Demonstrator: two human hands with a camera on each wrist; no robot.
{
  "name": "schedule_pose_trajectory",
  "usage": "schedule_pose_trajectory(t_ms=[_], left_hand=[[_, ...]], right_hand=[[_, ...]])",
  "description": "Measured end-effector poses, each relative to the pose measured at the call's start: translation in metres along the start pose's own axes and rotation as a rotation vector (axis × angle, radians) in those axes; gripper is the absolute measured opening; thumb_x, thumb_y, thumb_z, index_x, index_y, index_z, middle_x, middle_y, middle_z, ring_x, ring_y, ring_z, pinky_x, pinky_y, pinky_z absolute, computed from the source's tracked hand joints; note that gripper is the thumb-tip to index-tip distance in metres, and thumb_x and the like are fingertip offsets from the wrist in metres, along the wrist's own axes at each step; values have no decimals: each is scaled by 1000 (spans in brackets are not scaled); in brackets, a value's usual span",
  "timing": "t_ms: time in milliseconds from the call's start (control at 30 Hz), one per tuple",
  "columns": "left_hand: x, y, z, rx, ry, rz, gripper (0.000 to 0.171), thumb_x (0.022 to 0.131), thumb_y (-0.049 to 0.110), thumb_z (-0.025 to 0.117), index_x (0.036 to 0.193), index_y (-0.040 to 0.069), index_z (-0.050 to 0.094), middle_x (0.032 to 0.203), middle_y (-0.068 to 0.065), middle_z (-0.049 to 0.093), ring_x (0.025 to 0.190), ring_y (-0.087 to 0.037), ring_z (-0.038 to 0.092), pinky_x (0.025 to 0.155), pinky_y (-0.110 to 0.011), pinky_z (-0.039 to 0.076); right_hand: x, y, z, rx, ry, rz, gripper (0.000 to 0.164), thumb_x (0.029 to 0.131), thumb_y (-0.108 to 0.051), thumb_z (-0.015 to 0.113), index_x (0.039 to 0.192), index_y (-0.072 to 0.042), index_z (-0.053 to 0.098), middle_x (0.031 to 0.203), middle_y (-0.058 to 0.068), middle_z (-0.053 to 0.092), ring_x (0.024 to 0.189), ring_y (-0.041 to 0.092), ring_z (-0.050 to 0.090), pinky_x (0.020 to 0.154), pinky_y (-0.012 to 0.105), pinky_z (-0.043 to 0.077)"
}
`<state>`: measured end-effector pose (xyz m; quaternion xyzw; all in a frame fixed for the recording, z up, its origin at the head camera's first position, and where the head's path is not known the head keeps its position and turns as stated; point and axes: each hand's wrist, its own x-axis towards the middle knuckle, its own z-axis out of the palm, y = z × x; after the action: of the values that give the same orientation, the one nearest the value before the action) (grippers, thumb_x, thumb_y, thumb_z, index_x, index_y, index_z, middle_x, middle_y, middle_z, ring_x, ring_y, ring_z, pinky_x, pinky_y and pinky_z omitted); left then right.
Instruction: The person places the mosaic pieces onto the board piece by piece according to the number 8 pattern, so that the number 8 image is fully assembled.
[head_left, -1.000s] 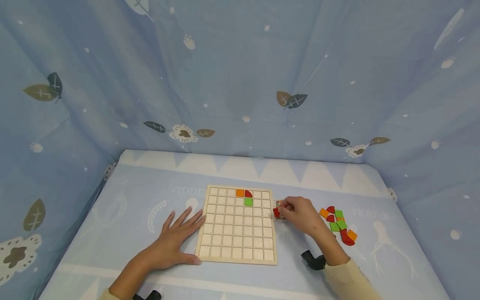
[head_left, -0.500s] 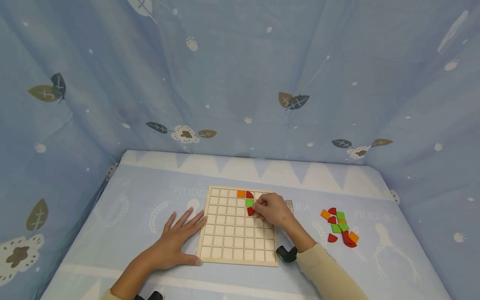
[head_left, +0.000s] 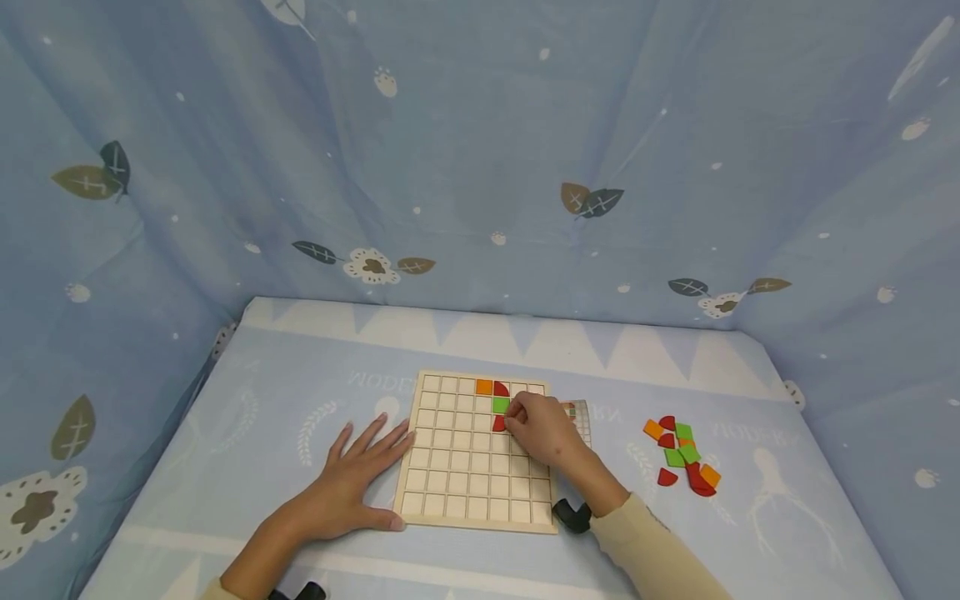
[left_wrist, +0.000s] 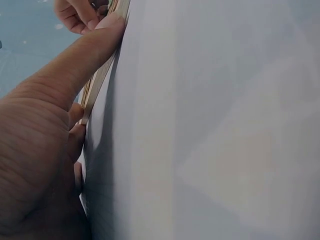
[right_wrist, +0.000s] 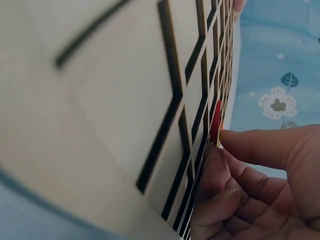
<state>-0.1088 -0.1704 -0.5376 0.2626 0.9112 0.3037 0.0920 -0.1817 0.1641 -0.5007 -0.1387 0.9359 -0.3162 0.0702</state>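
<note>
A pale wooden grid board lies on the table. In its top row sit an orange square tile and a red quarter-circle tile; below the red one is a green square tile. My right hand pinches another red tile between thumb and finger at the cell under the green tile; the fingers partly cover it. My left hand lies with spread fingers at the board's left edge, and its thumb touches the near left corner.
A printed grid card lies right of the board, partly behind my right hand. Farther right is a loose cluster of tiles: red, orange and green squares and curved pieces. A patterned curtain rises behind the table.
My right hand has moved left from the card onto the board, bringing the red tile to the cell below the green one. The left hand has stayed at the board's edge.
</note>
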Motion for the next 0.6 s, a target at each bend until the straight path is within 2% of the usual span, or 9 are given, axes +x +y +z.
schedule_pose_trajectory(t_ms=[167,600], left_hand=[[1,1,0,-2,-2,-10,117,72,69,83,166,23,32,173,3,20,160,-37,4,119,-69,-10],[1,1,1,-6,-8,-20,117,72,70,83,166,23,33,173,4,19,160,-36,3,120,-68,-10]], right_hand=[[-1,-3,1,10,4,-29,9,94,-2,73,98,-8,67,78,-7,61,69,9,56,60,24,49],[-1,-5,3,-43,26,-105,10,95,0,72,91,-9,70,76,-7,59,65,9,52,59,26,48]])
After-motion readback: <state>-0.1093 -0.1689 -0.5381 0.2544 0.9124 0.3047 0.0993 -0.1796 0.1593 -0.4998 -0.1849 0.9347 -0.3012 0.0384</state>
